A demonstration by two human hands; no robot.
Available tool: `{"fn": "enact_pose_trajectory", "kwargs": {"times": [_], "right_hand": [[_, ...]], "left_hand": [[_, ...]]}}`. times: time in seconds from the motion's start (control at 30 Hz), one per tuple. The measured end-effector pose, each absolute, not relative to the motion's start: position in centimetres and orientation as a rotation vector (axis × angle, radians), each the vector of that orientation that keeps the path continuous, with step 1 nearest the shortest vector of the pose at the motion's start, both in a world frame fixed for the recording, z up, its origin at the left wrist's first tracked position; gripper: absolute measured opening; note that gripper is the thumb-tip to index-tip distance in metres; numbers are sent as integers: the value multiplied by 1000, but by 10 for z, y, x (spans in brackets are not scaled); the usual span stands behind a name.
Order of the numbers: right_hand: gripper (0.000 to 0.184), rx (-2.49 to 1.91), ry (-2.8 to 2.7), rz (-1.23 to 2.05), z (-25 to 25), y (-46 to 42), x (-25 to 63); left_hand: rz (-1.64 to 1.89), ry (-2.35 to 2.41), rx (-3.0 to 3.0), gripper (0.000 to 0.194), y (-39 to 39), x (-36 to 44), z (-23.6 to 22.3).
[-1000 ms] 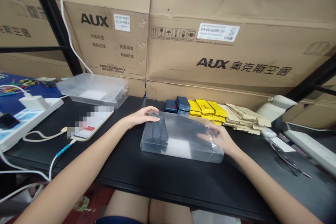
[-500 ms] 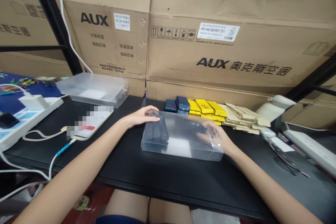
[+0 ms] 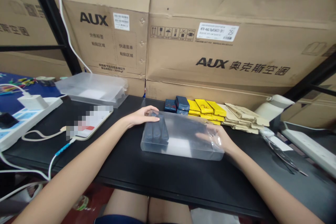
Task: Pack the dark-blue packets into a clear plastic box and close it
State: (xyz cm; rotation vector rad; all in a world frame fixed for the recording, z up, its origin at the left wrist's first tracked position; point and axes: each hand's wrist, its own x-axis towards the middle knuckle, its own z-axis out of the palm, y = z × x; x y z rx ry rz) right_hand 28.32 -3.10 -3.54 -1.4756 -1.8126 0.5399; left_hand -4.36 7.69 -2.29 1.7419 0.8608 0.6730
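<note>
A clear plastic box [image 3: 189,126] lies on the black desk before me, with several dark sachets [image 3: 156,131] side by side in its left end. My left hand [image 3: 143,116] grips the far left corner, its thumb on top near the sachets. At the box's right end, my right hand [image 3: 216,136] holds the crinkled clear end; some of its fingers show through the plastic, one stretched leftward. Whether those fingers are inside or under the box I cannot tell. Behind the box sit dark blue packets [image 3: 181,104], yellow packets [image 3: 207,107] and beige packets [image 3: 243,117].
Another clear plastic case [image 3: 94,87] stands at the back left. Near it lie a phone [image 3: 91,124] on a cable and a white power strip [image 3: 28,119]. A white bottle [image 3: 274,106] and glasses [image 3: 285,157] are at right. Cardboard cartons [image 3: 223,0] wall the back.
My right hand's fingers have shifted slightly at the box's right end and look less blurred. The left hand, box and sachets stay practically in place.
</note>
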Motion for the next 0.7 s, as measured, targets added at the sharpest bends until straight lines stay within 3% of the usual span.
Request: {"fn": "enact_pose_trajectory", "kwargs": {"times": [0.37, 0.5, 0.7], "right_hand": [[44, -1455, -1876, 541, -35, -30, 283], [32, -1378, -1972, 506, -33, -30, 285], [37, -1449, -1935, 567, -35, -30, 284]], "left_hand": [[669, 867, 1743, 44, 76, -42, -22], [677, 859, 1752, 46, 76, -42, -22], [662, 864, 1751, 46, 75, -42, -21]]}}
